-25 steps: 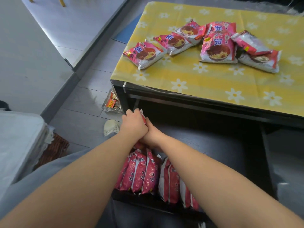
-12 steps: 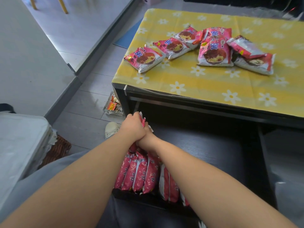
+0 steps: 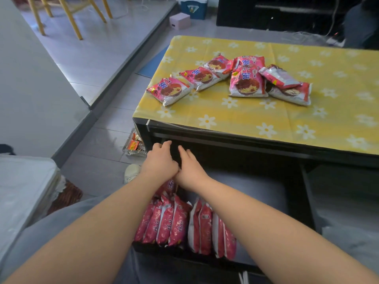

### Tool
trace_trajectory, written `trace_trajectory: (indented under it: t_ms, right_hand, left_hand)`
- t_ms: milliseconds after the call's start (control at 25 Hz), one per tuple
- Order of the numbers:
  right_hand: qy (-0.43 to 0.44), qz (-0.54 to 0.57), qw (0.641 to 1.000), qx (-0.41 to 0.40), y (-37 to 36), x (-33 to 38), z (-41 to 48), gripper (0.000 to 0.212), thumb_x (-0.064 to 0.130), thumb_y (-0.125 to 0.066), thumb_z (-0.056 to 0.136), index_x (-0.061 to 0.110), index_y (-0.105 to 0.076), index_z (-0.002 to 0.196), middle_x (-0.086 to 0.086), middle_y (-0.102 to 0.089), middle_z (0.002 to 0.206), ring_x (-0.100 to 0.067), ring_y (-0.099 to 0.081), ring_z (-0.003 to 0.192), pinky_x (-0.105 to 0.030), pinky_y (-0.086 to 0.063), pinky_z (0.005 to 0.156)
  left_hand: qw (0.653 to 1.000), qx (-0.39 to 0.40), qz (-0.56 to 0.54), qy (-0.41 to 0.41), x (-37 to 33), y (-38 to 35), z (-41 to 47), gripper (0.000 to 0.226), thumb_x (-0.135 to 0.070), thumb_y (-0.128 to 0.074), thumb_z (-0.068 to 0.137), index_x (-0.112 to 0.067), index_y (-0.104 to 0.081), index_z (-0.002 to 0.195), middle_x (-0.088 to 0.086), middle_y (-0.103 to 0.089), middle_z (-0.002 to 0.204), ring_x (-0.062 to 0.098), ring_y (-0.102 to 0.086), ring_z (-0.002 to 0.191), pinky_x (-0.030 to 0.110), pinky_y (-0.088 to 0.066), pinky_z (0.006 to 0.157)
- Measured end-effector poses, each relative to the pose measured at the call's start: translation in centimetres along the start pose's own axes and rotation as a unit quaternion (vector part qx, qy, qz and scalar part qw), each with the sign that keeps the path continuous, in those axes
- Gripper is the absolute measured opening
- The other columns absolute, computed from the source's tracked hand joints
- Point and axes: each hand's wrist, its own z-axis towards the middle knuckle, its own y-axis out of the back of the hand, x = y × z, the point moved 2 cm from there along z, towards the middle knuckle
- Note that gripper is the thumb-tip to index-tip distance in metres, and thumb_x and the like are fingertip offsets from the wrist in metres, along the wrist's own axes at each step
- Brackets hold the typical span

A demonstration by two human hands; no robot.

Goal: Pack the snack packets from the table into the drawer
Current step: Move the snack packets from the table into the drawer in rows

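Several pink snack packets [image 3: 248,83] lie on the yellow flowered tablecloth [image 3: 266,119] of a black low table. Below its front edge the drawer [image 3: 295,193] is pulled out. Inside it, several pink packets [image 3: 168,220] stand on edge in a row at the left. My left hand [image 3: 159,160] and my right hand [image 3: 189,167] are side by side over the back left of the drawer, just under the table edge. Their fingers are relaxed and spread, and neither holds a packet. One packet [image 3: 169,186] shows right below the hands.
A glass dish of small sweets [image 3: 134,145] sits on the floor left of the table. A white shoe [image 3: 131,172] is beside it. A white cushion [image 3: 22,191] is at the left. Wooden chair legs [image 3: 69,15] and boxes stand at the back. The drawer's right part is bare.
Both hands gripped a packet together at the drawer's back left; now they have let go, opened and lifted slightly toward the table edge. The view tilted up.
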Motion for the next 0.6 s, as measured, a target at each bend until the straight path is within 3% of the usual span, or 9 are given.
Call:
trace_trajectory:
  t_ms: [200, 280, 440, 600]
  right_hand:
    - [0.059, -0.068, 0.993, -0.075, 6.6, 0.3, -1.7, 0.079, 0.015, -0.057, 0.095, 0.025, -0.019, 0.163, -0.006, -0.012, 0.172, -0.026, -0.014, 0.158, -0.037, -0.021, 0.123]
    - [0.087, -0.089, 0.985, -0.117, 9.3, 0.5, -1.6, 0.070, 0.014, -0.054, 0.095, 0.019, -0.029, 0.160, -0.008, -0.028, 0.167, -0.025, -0.025, 0.154, -0.034, -0.023, 0.122]
    - [0.142, -0.128, 0.958, -0.215, 13.8, 1.6, 0.7, 0.056, 0.013, -0.052, 0.093, 0.012, -0.048, 0.149, -0.009, -0.060, 0.141, -0.031, -0.048, 0.130, -0.039, -0.037, 0.110]
    - [0.141, -0.151, 0.954, -0.218, 17.0, 2.6, 6.6, 0.059, 0.016, -0.050, 0.093, 0.019, -0.042, 0.151, -0.007, -0.050, 0.150, -0.028, -0.047, 0.134, -0.042, -0.043, 0.106]
  left_hand:
    - [0.996, -0.057, -0.033, -0.052, -2.3, 1.5, 0.7, 0.068, -0.023, -0.059, 0.093, -0.023, -0.037, 0.158, 0.011, -0.044, 0.151, 0.034, -0.051, 0.131, 0.050, -0.052, 0.102]
    - [0.993, -0.080, -0.032, -0.080, -3.6, 2.2, 1.7, 0.064, -0.025, -0.058, 0.093, -0.025, -0.041, 0.156, 0.010, -0.045, 0.151, 0.032, -0.052, 0.130, 0.048, -0.053, 0.100]
    - [0.986, -0.110, -0.025, -0.122, -6.3, 4.1, 5.6, 0.060, -0.026, -0.057, 0.094, -0.025, -0.045, 0.153, 0.008, -0.044, 0.154, 0.031, -0.057, 0.126, 0.046, -0.051, 0.099]
    - [0.983, -0.140, -0.007, -0.116, -7.9, 6.1, 11.1, 0.060, -0.024, -0.055, 0.091, -0.024, -0.049, 0.151, 0.011, -0.048, 0.150, 0.035, -0.046, 0.137, 0.050, -0.046, 0.106]
